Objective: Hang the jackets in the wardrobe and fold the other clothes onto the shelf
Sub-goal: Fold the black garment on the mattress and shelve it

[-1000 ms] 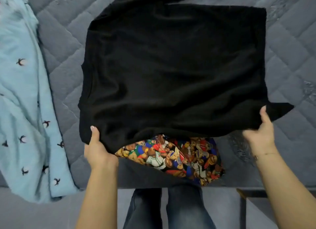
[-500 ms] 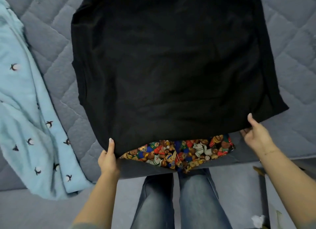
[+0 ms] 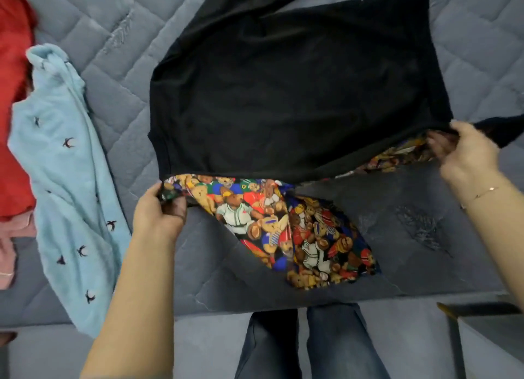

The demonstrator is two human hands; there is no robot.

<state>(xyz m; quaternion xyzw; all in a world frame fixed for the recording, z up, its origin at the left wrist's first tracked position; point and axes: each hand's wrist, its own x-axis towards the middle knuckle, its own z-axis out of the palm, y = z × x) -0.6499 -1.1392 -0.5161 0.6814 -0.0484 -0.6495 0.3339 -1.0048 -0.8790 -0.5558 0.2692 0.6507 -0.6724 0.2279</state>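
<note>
Since half a second ago: black garment point(image 3: 297, 95) brought back down flat across the middle of the grey quilted mattress point(image 3: 467, 52), no longer held up and filling the view. Near hem now lying short of the near edge, with much more of the teddy-bear print point(image 3: 283, 223) spilling out beneath it toward that edge. Grips shifted too: thumbs were up over the black hem, now fingers curled round the bottom corners. Left hand point(image 3: 158, 211) pinching the near-left corner, print cloth between thumb and fingers. Right hand point(image 3: 467, 149) gripping the near-right corner, fingers tucked under the black layer; possibly holding the print layer there as well, though blurred and hard to tell. Whether the print is a lining or a separate piece: cannot tell.

Meaning for the task, as a judgement: garment laid out and squared ready for folding, first fold not yet made, nothing here yet on a shelf or hanger.

Containers: none certain. Wardrobe and shelf out of view. At the lower right, off the mattress's near-right corner, a pale boxy edge point(image 3: 487, 330), contents not visible. Pale blue bird-print top point(image 3: 65, 180) draped over the mattress's left near edge, red garment point(image 3: 14, 109) and pink cloth point(image 3: 8, 251) at the far left edge, all unfolded.
</note>
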